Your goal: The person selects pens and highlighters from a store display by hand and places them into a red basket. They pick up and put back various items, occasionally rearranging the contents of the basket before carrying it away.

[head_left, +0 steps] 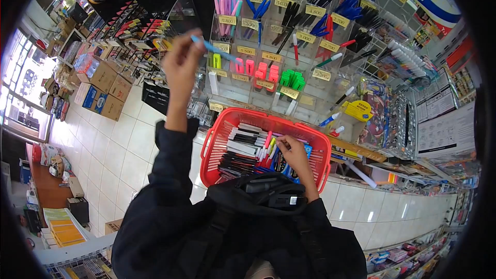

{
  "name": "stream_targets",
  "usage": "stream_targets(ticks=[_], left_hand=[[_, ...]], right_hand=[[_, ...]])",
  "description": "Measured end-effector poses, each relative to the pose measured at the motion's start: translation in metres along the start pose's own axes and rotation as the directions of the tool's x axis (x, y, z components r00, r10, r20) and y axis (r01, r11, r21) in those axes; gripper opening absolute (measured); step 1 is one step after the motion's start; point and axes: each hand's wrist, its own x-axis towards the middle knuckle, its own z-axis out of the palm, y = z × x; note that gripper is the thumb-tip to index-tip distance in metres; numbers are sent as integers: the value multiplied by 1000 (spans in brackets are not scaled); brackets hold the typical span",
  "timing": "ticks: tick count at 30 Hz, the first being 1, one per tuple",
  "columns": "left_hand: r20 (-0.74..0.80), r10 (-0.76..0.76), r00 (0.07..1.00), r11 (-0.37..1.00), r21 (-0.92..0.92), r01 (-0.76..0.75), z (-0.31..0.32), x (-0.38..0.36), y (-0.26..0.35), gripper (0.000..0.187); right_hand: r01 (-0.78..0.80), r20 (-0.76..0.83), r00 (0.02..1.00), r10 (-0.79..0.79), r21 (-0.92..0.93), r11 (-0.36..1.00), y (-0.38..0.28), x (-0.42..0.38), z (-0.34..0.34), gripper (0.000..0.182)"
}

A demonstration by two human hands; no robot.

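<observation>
Raised in front of the pen display, my left hand point(184, 57) pinches a light blue pen point(217, 50) that points right toward the highlighter compartments. My right hand point(293, 153) is down inside a red plastic basket point(329, 163), its fingers curled beside a yellow-green marker point(272, 145). Whether those fingers grip that marker is hidden. Rows of white-and-black pens point(247, 138) and a bundle of black pens point(237, 164) lie in the basket, with blue packs point(279, 164) partly under my right hand.
Clear compartments with yellow price tags point(272, 57) hold pink highlighters point(265, 75), green highlighters point(292, 79) and many pens. A yellow box point(357, 111) stands on the shelf right of the basket. Cardboard boxes point(106, 90) sit on the tiled floor at left.
</observation>
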Motion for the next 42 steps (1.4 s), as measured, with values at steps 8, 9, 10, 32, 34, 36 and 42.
stream_targets(ticks=[8, 9, 10, 32, 34, 36, 42], left_hand=[[132, 468, 874, 840, 239, -487, 33, 151, 1, 23], [174, 488, 855, 810, 276, -518, 38, 155, -9, 22], [216, 481, 850, 794, 303, -526, 43, 157, -18, 23], [650, 437, 622, 310, 540, -782, 59, 133, -59, 25], [654, 404, 640, 326, 551, -768, 56, 138, -59, 21], [630, 398, 667, 342, 572, -745, 55, 141, -54, 18], [576, 406, 709, 288, 656, -698, 49, 156, -38, 22]], right_hand=[[100, 24, 995, -98, -64, 993, 13, -1, 2, 18], [110, 22, 994, -109, -52, 993, 12, -1, 2, 18], [119, 20, 993, -118, -40, 992, 10, -2, 1, 18], [-15, 161, 986, 36, -127, 992, 1, -4, -7, 23], [2, 154, 988, 18, -128, 992, 3, -4, -7, 23], [-9, 161, 987, 30, -128, 992, 0, -5, -8, 24], [-8, 157, 987, 27, -120, 993, 2, -6, -9, 24]])
